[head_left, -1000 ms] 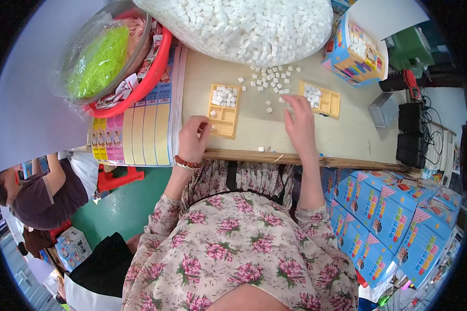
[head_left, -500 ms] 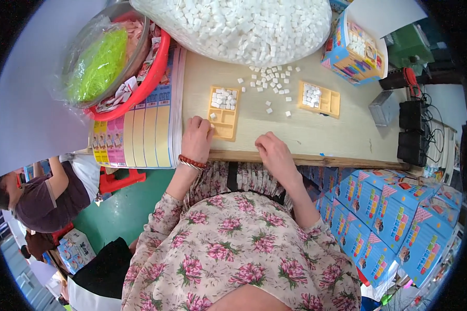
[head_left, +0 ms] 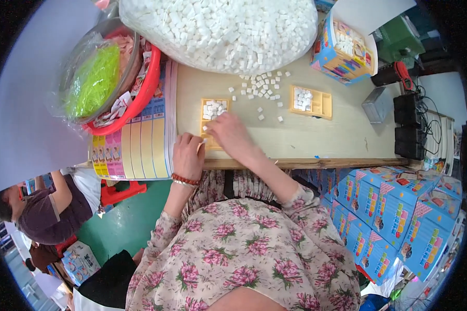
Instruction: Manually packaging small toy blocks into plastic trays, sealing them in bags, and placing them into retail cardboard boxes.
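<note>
My left hand [head_left: 188, 158], with a red bead bracelet at the wrist, rests at the table's front edge, its fingers closed in a pinch. A small white cube [head_left: 204, 141] shows at its fingertips, beside a yellow compartment tray [head_left: 217, 140]. Across that tray reaches my right hand [head_left: 231, 136], slightly blurred, fingers drawn together. Its fingertips are close to another white cube [head_left: 205, 128] in a middle compartment; what they hold, if anything, is hidden. White cubes [head_left: 214, 109] fill the tray's far compartment. Part of the tray is covered by my hands.
A second yellow tray [head_left: 323, 105], partly filled, lies to the right. Loose cubes [head_left: 264, 85] are scattered below a big clear bag of cubes [head_left: 218, 36]. Left are a red basin [head_left: 149, 90] and printed sheets [head_left: 145, 140]; right, an open blue box [head_left: 329, 67] and stacked boxes [head_left: 379, 207].
My right hand has moved left and forward, from the table's front edge to over the left tray. My left hand stays near the tray's side. The whole view has shifted slightly.
</note>
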`<state>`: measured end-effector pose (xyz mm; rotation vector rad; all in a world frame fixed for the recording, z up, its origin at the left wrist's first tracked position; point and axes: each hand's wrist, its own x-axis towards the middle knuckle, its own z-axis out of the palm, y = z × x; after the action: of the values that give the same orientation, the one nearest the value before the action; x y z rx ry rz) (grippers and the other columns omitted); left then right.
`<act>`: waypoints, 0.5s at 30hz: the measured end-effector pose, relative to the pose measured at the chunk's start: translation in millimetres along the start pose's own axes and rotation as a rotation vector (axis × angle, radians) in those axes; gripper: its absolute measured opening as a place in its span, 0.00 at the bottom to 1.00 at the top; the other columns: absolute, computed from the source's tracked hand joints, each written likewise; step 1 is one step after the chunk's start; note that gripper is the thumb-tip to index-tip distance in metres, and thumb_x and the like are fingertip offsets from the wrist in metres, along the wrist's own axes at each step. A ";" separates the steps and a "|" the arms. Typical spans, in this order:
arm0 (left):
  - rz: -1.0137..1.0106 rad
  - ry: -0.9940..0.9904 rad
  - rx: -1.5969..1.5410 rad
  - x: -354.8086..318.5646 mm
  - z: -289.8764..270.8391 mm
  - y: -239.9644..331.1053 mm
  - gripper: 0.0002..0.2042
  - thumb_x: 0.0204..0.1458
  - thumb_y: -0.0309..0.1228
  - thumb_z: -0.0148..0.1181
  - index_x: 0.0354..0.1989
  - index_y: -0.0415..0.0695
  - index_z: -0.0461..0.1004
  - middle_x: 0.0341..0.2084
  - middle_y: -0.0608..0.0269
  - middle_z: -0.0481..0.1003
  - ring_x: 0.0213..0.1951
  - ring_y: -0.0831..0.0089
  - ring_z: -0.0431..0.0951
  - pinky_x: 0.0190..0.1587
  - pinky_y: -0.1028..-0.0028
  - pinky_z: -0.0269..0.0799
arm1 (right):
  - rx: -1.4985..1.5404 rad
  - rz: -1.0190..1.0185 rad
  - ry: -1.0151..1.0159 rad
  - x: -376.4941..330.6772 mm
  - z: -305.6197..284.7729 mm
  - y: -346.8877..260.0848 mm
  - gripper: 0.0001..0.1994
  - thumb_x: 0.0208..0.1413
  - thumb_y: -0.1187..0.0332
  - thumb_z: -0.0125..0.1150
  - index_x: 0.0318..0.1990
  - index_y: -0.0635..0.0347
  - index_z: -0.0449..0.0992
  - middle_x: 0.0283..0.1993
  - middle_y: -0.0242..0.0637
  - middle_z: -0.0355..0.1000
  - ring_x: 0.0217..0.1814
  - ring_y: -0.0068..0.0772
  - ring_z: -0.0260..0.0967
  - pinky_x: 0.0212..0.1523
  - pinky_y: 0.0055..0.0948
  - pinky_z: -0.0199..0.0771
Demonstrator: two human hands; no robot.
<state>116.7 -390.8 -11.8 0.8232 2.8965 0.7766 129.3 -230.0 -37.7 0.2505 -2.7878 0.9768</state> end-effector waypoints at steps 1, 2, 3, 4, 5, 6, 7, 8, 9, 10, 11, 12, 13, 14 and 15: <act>0.001 0.029 0.015 -1.7 -4.9 0.0 0.05 0.42 0.23 0.59 0.29 0.40 0.73 0.27 0.56 0.70 0.35 0.57 0.68 0.40 0.64 0.66 | -0.070 -0.016 -0.098 5.3 5.5 -2.1 0.05 0.47 0.72 0.55 0.29 0.62 0.75 0.30 0.43 0.71 0.40 0.40 0.68 0.44 0.38 0.65; 0.013 0.030 0.011 -2.0 -7.6 -3.3 0.05 0.42 0.23 0.59 0.29 0.40 0.73 0.27 0.56 0.70 0.35 0.57 0.68 0.40 0.64 0.66 | -0.077 -0.011 -0.090 8.7 7.7 -3.5 0.05 0.47 0.72 0.55 0.29 0.62 0.75 0.30 0.43 0.71 0.40 0.40 0.68 0.44 0.38 0.65; 0.002 0.041 0.024 -1.9 -11.7 -8.3 0.05 0.41 0.23 0.59 0.28 0.41 0.72 0.27 0.56 0.69 0.35 0.57 0.68 0.39 0.63 0.65 | -0.125 -0.012 -0.133 12.5 8.7 -6.8 0.05 0.47 0.72 0.55 0.29 0.62 0.75 0.29 0.43 0.71 0.39 0.40 0.68 0.44 0.39 0.65; -0.007 0.049 0.033 0.2 -14.2 -10.8 0.05 0.41 0.23 0.59 0.28 0.41 0.71 0.27 0.56 0.69 0.35 0.56 0.68 0.38 0.63 0.65 | -0.176 -0.008 -0.175 13.6 6.6 -8.1 0.05 0.47 0.72 0.55 0.29 0.63 0.75 0.29 0.43 0.71 0.38 0.41 0.68 0.43 0.39 0.65; -0.031 0.053 0.014 3.8 -15.4 -11.2 0.05 0.41 0.23 0.60 0.27 0.41 0.71 0.27 0.56 0.69 0.34 0.57 0.68 0.37 0.63 0.65 | -0.185 -0.002 -0.168 11.4 1.0 -7.2 0.05 0.47 0.72 0.55 0.29 0.63 0.75 0.29 0.43 0.71 0.38 0.41 0.68 0.43 0.39 0.65; -0.026 0.060 0.010 8.2 -15.2 -11.1 0.05 0.41 0.23 0.60 0.27 0.41 0.71 0.27 0.56 0.69 0.34 0.57 0.68 0.37 0.63 0.65 | -0.085 0.042 -0.112 10.8 -8.6 -10.1 0.04 0.47 0.73 0.55 0.28 0.64 0.74 0.27 0.44 0.70 0.37 0.42 0.68 0.41 0.39 0.66; -0.035 0.071 -0.033 14.1 -13.8 -10.9 0.05 0.41 0.23 0.59 0.27 0.42 0.71 0.27 0.57 0.69 0.34 0.57 0.68 0.37 0.63 0.65 | 0.016 0.088 -0.056 8.4 -16.4 -9.7 0.04 0.47 0.73 0.55 0.27 0.65 0.73 0.24 0.44 0.69 0.36 0.43 0.67 0.39 0.38 0.66; -0.043 0.081 -0.077 21.2 -12.0 -10.3 0.05 0.41 0.23 0.59 0.27 0.42 0.71 0.27 0.57 0.69 0.33 0.57 0.68 0.37 0.63 0.65 | 0.006 0.089 -0.051 3.3 -22.7 -4.8 0.04 0.47 0.73 0.55 0.27 0.65 0.73 0.24 0.44 0.69 0.36 0.43 0.67 0.39 0.38 0.66; -0.038 0.084 -0.084 28.9 -7.8 -6.1 0.05 0.41 0.23 0.59 0.27 0.42 0.71 0.27 0.57 0.69 0.33 0.57 0.68 0.37 0.63 0.65 | 0.049 0.190 0.075 -4.2 -29.6 1.7 0.04 0.47 0.74 0.55 0.29 0.64 0.73 0.27 0.44 0.70 0.36 0.44 0.67 0.39 0.39 0.66; 0.012 0.098 -0.127 37.8 -2.3 3.3 0.04 0.42 0.23 0.59 0.27 0.41 0.71 0.26 0.58 0.70 0.32 0.59 0.69 0.36 0.64 0.66 | 0.094 0.289 0.201 -11.2 -37.3 8.3 0.04 0.48 0.74 0.55 0.30 0.64 0.73 0.30 0.44 0.70 0.37 0.45 0.66 0.39 0.40 0.66; 0.062 0.113 -0.170 47.4 3.9 12.7 0.04 0.42 0.22 0.60 0.26 0.40 0.71 0.24 0.59 0.70 0.30 0.60 0.70 0.35 0.64 0.66 | 0.089 0.288 0.204 -16.0 -45.6 16.0 0.04 0.48 0.74 0.55 0.30 0.64 0.73 0.30 0.44 0.70 0.37 0.45 0.66 0.39 0.40 0.66; 0.071 0.115 -0.177 56.6 10.9 22.7 0.04 0.42 0.22 0.60 0.26 0.40 0.71 0.24 0.59 0.70 0.30 0.60 0.70 0.35 0.64 0.66 | 0.031 0.310 0.224 -21.7 -57.4 22.1 0.05 0.48 0.74 0.55 0.33 0.64 0.73 0.34 0.44 0.70 0.39 0.46 0.66 0.41 0.40 0.66; 0.135 0.064 -0.177 64.5 21.5 30.4 0.05 0.43 0.23 0.60 0.29 0.41 0.72 0.28 0.58 0.71 0.34 0.60 0.71 0.37 0.63 0.66 | -0.023 0.330 0.240 -26.6 -66.5 27.8 0.07 0.48 0.74 0.55 0.35 0.63 0.74 0.38 0.45 0.69 0.41 0.47 0.66 0.42 0.40 0.66; 0.197 0.018 -0.175 71.7 30.5 37.0 0.06 0.44 0.24 0.60 0.32 0.41 0.72 0.31 0.58 0.72 0.37 0.60 0.71 0.40 0.62 0.66 | -0.029 0.325 0.243 -27.9 -75.1 33.2 0.07 0.48 0.74 0.55 0.35 0.63 0.74 0.38 0.45 0.69 0.41 0.47 0.66 0.42 0.40 0.66; 0.206 0.023 -0.179 79.5 39.1 43.8 0.06 0.44 0.24 0.60 0.32 0.41 0.72 0.31 0.58 0.72 0.37 0.60 0.71 0.40 0.62 0.66 | -0.001 0.350 0.296 -28.5 -84.1 40.4 0.08 0.48 0.74 0.55 0.37 0.64 0.73 0.42 0.46 0.68 0.44 0.47 0.65 0.45 0.40 0.66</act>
<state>76.0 -300.9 -17.2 1.1082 2.7385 1.0512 157.5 -143.1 -3.6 -0.3663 -2.6015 0.9867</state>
